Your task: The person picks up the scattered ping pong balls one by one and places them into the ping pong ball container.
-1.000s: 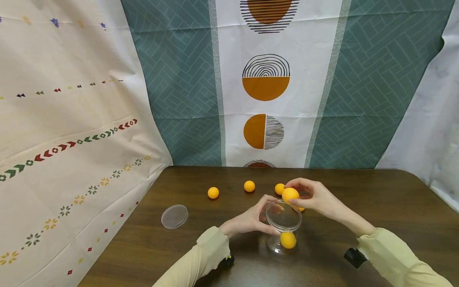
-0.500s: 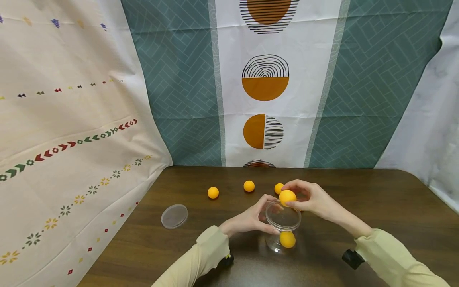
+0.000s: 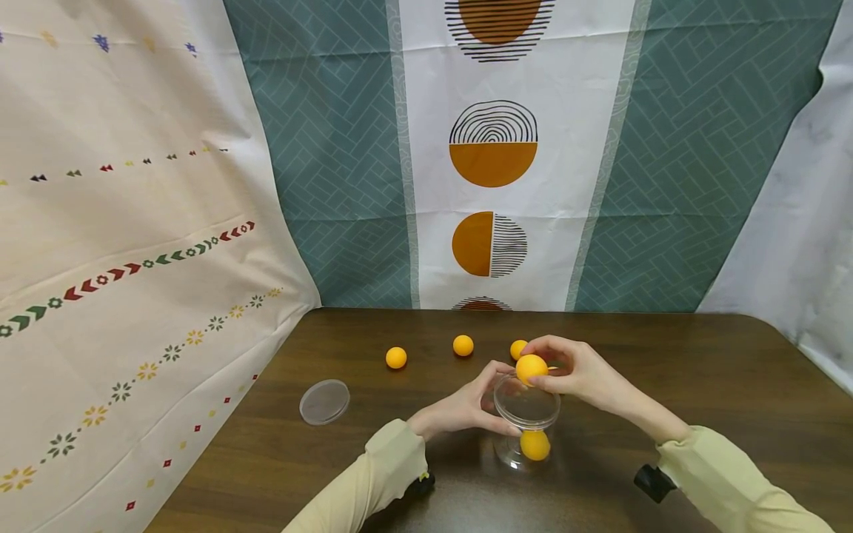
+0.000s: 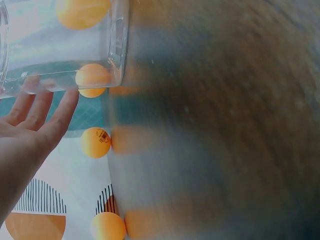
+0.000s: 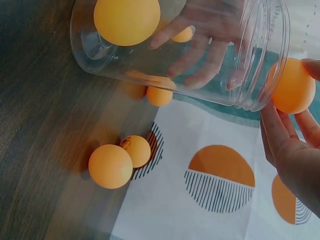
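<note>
So on the far left there's a thin, clear round lid (image 3: 324,402) lying on the dark wood-grain counter (image 3: 253,451), then a smooth orange ping-pong ball (image 3: 396,358). Next up, the left hand (image 3: 466,409) has its thumb and fingers wrapped around a see-through cylindrical jar (image 3: 527,425), upright with a ridged neck and a single yellow-orange ball (image 3: 535,446) down at its base. Right hand (image 3: 571,366) angles in from the right, pinching another orange ball (image 3: 531,369) right at the jar's mouth.
</note>
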The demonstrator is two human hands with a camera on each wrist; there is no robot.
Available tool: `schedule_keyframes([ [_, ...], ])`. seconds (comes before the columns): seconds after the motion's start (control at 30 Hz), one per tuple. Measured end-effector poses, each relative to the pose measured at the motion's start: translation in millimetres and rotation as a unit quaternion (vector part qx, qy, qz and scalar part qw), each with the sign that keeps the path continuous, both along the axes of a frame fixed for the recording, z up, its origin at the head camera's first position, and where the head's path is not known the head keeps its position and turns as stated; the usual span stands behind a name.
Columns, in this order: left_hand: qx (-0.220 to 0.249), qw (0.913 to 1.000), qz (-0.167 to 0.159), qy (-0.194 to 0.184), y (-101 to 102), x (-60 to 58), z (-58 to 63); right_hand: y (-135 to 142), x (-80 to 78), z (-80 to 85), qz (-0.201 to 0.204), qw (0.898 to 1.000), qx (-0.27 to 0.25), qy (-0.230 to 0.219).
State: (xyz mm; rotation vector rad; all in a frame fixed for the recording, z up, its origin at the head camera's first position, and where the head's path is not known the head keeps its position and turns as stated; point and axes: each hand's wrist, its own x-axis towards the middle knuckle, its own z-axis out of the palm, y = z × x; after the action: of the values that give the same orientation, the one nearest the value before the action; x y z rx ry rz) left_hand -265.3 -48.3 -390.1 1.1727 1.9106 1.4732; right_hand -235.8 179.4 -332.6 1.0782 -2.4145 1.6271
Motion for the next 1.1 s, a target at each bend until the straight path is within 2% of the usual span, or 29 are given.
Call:
schedule_keyframes([
  [0.17,0.0,1.0,0.003,0.006,0.6,-5.7,-10.5,-0.5,-0.9,-1.8,-0.003,1.0,0.001,-0.005],
  [0.4,-0.003,1.0,0.006,0.002,0.8,-5.1,-10.0,-1.5,-0.9,-2.9,-0.003,1.0,0.002,-0.018],
  [0.5,-0.005,1.0,0.007,-0.002,0.6,-3.0,-6.7,-1.6,-0.9,-3.2,-0.001,1.0,0.002,-0.017],
  [0.73,-0.007,1.0,0.0,-0.004,-1.6,10.6,15.3,-2.6,0.2,-2.5,0.001,1.0,0.003,-0.009],
  [0.87,-0.008,0.9999,0.001,-0.007,-2.0,12.6,18.3,-3.0,0.9,-2.7,0.007,1.0,0.004,0.0],
  [0.9,-0.008,0.9999,0.002,-0.007,-1.8,12.3,17.9,-3.2,1.2,-2.7,0.008,1.0,0.004,0.0],
  [1.1,-0.002,1.0,0.006,0.003,0.7,-3.3,-7.1,-4.1,2.6,-3.0,0.008,1.0,0.008,0.004],
])
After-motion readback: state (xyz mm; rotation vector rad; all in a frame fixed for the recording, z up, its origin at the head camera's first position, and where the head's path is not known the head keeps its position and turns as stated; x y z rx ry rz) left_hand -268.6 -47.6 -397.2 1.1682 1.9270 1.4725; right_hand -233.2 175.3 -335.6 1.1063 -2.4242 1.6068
